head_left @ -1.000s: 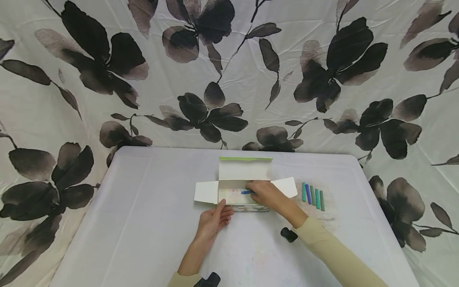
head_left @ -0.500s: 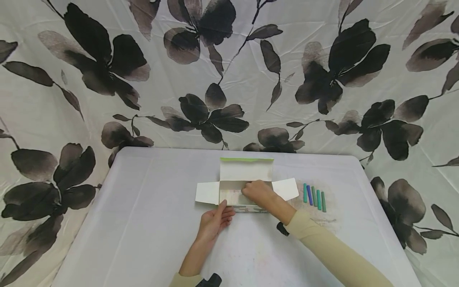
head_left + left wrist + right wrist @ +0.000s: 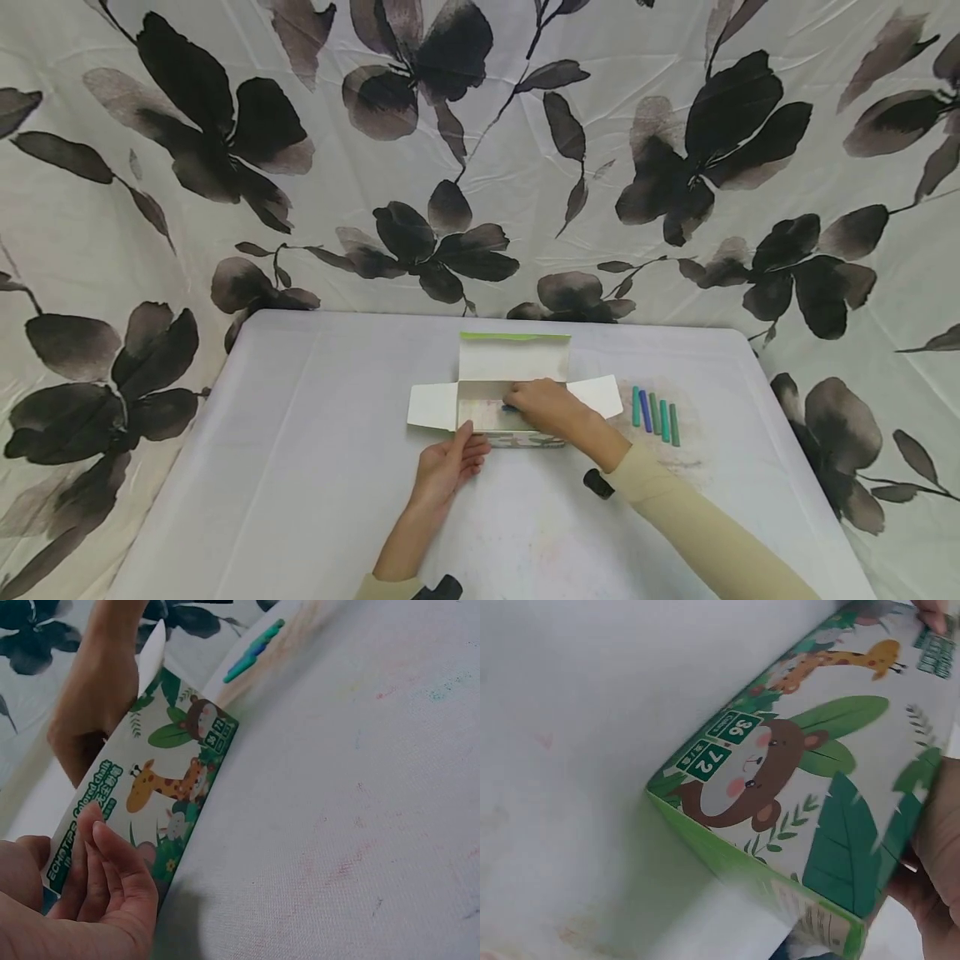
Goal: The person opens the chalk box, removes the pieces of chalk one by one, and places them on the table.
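Observation:
An open cardboard box of colored chalk (image 3: pixel 474 417), printed with animals on its front, lies on the table with its flaps folded out. At the box's front left corner, my left hand (image 3: pixel 442 467) holds the front wall, thumb at the rim and fingers against the printed face (image 3: pixel 161 757). My right hand (image 3: pixel 547 406) reaches inside the box with bent fingers. A dark blue chalk stick (image 3: pixel 510 408) shows at its fingertips, mostly covered by the hand. In the right wrist view the box wall hides those fingertips.
Several green, teal and blue chalk sticks (image 3: pixel 655 415) lie in a row right of the box. Chalk smudges mark the white table cover (image 3: pixel 300 467). A floral cloth (image 3: pixel 480 167) hangs behind the table.
My right hand has shifted slightly left within the box. The blue chalk stick, plain to see a second ago, is now mostly covered by it. My left hand stays at the box corner.

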